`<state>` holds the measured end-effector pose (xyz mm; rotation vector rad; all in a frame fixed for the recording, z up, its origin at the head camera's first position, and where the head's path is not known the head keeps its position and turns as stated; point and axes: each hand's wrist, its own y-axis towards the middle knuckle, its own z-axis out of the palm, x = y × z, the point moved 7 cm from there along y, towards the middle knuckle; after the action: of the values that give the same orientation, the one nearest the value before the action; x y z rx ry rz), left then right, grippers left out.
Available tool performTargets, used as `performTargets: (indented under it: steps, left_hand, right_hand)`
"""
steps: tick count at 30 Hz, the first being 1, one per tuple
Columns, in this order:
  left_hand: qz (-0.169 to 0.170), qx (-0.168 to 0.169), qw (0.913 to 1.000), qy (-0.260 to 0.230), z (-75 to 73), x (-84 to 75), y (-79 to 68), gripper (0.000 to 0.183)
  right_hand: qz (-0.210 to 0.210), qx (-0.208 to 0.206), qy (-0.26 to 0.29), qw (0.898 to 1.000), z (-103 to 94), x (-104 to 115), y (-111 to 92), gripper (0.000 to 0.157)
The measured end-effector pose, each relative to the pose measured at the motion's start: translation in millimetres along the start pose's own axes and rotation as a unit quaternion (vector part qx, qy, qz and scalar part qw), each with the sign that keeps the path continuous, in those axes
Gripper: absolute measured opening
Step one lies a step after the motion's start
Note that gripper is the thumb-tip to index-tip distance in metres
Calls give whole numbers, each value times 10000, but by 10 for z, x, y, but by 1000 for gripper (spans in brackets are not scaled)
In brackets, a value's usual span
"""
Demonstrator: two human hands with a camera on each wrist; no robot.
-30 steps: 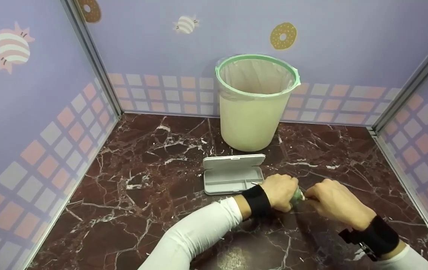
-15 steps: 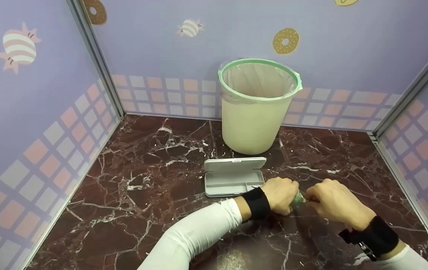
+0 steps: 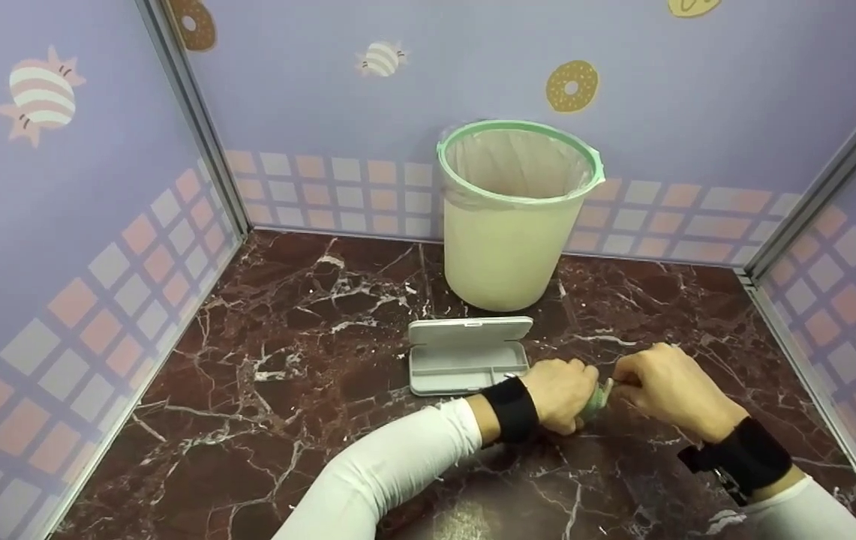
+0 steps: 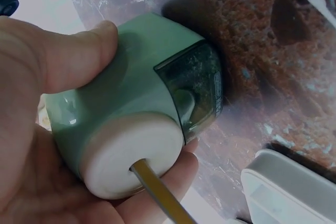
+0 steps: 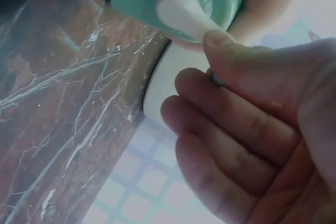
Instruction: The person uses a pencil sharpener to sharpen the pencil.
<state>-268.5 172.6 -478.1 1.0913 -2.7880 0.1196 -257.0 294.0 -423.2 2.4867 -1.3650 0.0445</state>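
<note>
Green sharpener [image 4: 131, 80], left hand [image 3: 561, 394] gripping it, right hand [image 3: 677, 394] pinching crank [image 5: 184, 11]

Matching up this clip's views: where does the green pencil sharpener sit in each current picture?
Head: right of centre, low, a green sliver of the green pencil sharpener between left hand and right hand.
Left wrist: left of centre, large, a pencil in its hole.
Right wrist: top centre, cut off by the upper edge, white crank handle showing.
Shared landmark: the dark red marbled tabletop.

I can read nothing: the pale marking [image 4: 217, 94] on the sharpener [image 4: 139, 45], right of centre in the left wrist view, is illegible.
</note>
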Motion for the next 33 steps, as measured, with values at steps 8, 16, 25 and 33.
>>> performTargets:
  steps: [8, 16, 25, 33]
  left_hand:
    - [59, 42, 9999, 105, 25, -32, -20, 65]
    - [106, 35, 9999, 41, 31, -23, -17, 63]
    - [50, 27, 9999, -86, 36, -8, -16, 63]
    - [35, 55, 9999, -121, 47, -5, -5, 65]
  right_hand:
    - [-133, -498, 81, 9986, 96, -104, 12, 31]
    - [-427, -1191, -328, 9914, 175, -103, -54, 36]
    - [-556, -1337, -462, 9884, 230, -103, -73, 31]
    - [-646, -1222, -503, 9891, 302, -116, -74, 20]
